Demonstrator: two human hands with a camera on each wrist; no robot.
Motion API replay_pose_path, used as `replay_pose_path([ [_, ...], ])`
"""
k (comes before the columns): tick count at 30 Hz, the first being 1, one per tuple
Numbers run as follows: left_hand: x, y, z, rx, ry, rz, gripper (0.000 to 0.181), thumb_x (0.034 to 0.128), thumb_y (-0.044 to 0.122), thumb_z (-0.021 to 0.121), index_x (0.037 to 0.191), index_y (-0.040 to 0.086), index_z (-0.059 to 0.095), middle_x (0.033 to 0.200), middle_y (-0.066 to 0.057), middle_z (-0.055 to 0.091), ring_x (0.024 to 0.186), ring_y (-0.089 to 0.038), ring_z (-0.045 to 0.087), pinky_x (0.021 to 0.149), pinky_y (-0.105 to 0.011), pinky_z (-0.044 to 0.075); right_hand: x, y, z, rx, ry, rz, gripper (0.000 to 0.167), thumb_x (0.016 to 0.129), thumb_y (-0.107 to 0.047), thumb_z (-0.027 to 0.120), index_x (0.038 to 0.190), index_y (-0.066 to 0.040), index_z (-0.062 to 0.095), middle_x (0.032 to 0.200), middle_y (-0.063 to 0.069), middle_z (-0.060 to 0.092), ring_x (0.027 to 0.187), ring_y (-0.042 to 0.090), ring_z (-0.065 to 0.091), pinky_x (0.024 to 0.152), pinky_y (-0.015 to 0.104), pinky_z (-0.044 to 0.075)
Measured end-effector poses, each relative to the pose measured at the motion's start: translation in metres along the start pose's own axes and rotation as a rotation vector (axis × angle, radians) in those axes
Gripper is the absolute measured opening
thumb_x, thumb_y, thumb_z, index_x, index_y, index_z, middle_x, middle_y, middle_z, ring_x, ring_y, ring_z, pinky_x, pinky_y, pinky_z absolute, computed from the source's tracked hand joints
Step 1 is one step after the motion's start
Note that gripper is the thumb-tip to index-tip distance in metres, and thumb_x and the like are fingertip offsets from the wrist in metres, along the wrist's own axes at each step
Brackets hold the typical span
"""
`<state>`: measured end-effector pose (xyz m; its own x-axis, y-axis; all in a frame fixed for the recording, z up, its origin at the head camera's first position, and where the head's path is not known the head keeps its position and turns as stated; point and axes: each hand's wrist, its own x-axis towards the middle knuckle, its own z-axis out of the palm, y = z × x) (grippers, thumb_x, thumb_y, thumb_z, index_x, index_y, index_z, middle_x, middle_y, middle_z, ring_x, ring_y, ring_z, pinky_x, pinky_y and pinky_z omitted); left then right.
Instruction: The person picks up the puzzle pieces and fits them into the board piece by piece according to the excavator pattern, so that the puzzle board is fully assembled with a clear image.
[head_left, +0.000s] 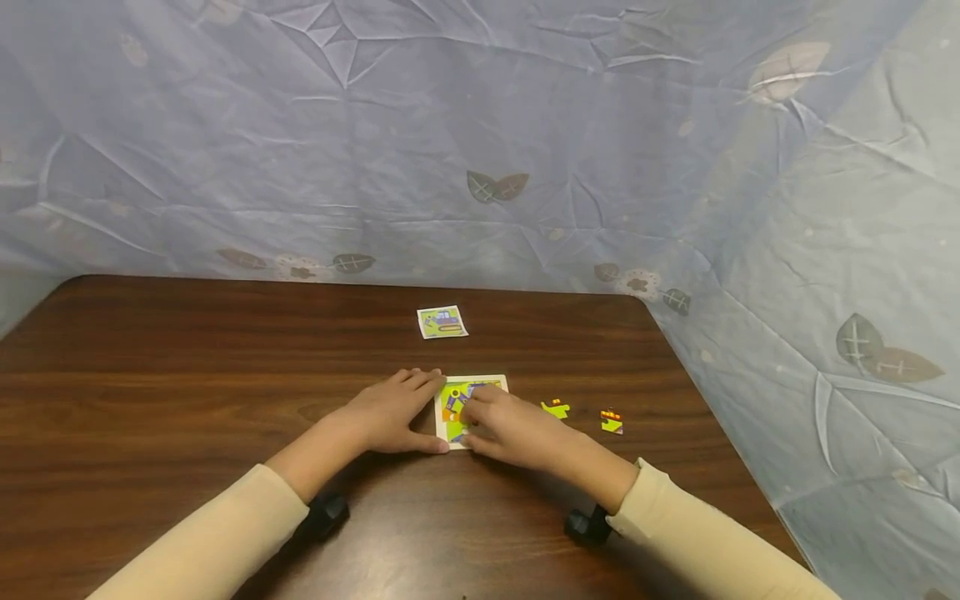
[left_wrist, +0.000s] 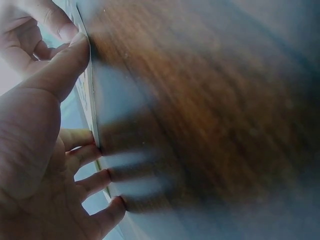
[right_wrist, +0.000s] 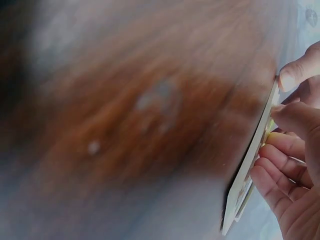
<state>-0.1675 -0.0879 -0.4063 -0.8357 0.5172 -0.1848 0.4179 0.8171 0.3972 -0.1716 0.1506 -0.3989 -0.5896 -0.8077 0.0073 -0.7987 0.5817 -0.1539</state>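
Note:
A small jigsaw puzzle board [head_left: 441, 417] with a white border and a green and purple picture lies flat on the table. My left hand [head_left: 393, 410] spans its left side, the fingers spread at the far left corner and the thumb on the near edge. Over the picture, my right hand [head_left: 517, 425] touches the board with bent fingers and thumb. Yellow-green shows by those fingers [right_wrist: 287, 145] in the right wrist view; whether they pinch a piece is hidden. Two loose jigsaw pieces, one green [head_left: 557, 410] and one green and red [head_left: 612, 422], lie to the right.
A small picture card [head_left: 442, 322] of a purple digger on green lies farther back on the brown wooden table [head_left: 225, 367]. A grey-blue patterned cloth [head_left: 420, 142] hangs behind the table and along its right side. Dark wrist devices [head_left: 588, 527] sit under both forearms.

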Motion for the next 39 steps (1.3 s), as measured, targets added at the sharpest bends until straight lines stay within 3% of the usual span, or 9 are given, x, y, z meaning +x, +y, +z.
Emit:
replay_pose_path([
  [5, -0.0001, 0.0000, 0.0010, -0.003, 0.007, 0.006, 0.103, 0.0893, 0.065, 0.073, 0.165, 0.009, 0.032, 0.173, -0.012, 0.032, 0.160, -0.042, 0.028, 0.121, -0.067, 0.037, 0.0013, -0.0031, -0.0004, -0.020, 0.003, -0.025, 0.016, 0.101, -0.027, 0.070, 0.106, -0.012, 0.072, 0.104, 0.000, 0.063, 0.094, 0.011, 0.058, 0.083, 0.023, 0.056],
  [11, 0.0008, -0.0005, 0.0018, -0.002, 0.013, 0.011, 0.103, 0.0892, 0.065, 0.073, 0.165, 0.009, 0.032, 0.172, -0.012, 0.032, 0.160, -0.043, 0.028, 0.121, -0.067, 0.037, 0.0044, -0.0083, -0.0030, -0.015, -0.025, 0.015, 0.016, 0.102, -0.027, 0.070, 0.106, -0.012, 0.074, 0.105, 0.001, 0.064, 0.093, 0.011, 0.057, 0.082, 0.025, 0.056],
  [21, 0.0009, -0.0011, 0.0015, -0.001, 0.008, 0.010, 0.103, 0.0893, 0.065, 0.073, 0.165, 0.009, 0.031, 0.173, -0.012, 0.031, 0.160, -0.042, 0.028, 0.121, -0.067, 0.037, 0.0068, -0.0093, -0.0015, 0.110, -0.025, 0.092, 0.012, 0.099, -0.023, 0.073, 0.102, -0.012, 0.076, 0.102, 0.000, 0.065, 0.094, 0.011, 0.057, 0.083, 0.026, 0.056],
  [34, -0.0001, 0.0016, -0.0012, 0.002, 0.009, 0.021, 0.102, 0.0897, 0.064, 0.073, 0.164, 0.008, 0.032, 0.172, -0.013, 0.032, 0.159, -0.044, 0.029, 0.121, -0.066, 0.036, 0.0027, -0.0046, 0.0008, 0.184, 0.005, 0.057, 0.009, 0.100, -0.022, 0.072, 0.101, -0.014, 0.077, 0.099, -0.002, 0.064, 0.089, 0.009, 0.055, 0.078, 0.022, 0.053],
  [39, -0.0008, 0.0020, -0.0018, 0.004, 0.004, 0.017, 0.102, 0.0901, 0.064, 0.073, 0.165, 0.008, 0.031, 0.173, -0.013, 0.031, 0.159, -0.044, 0.028, 0.121, -0.067, 0.037, 0.0019, -0.0047, 0.0024, 0.162, 0.015, 0.053, 0.012, 0.101, -0.025, 0.071, 0.102, -0.014, 0.077, 0.100, -0.003, 0.064, 0.090, 0.007, 0.056, 0.079, 0.022, 0.054],
])
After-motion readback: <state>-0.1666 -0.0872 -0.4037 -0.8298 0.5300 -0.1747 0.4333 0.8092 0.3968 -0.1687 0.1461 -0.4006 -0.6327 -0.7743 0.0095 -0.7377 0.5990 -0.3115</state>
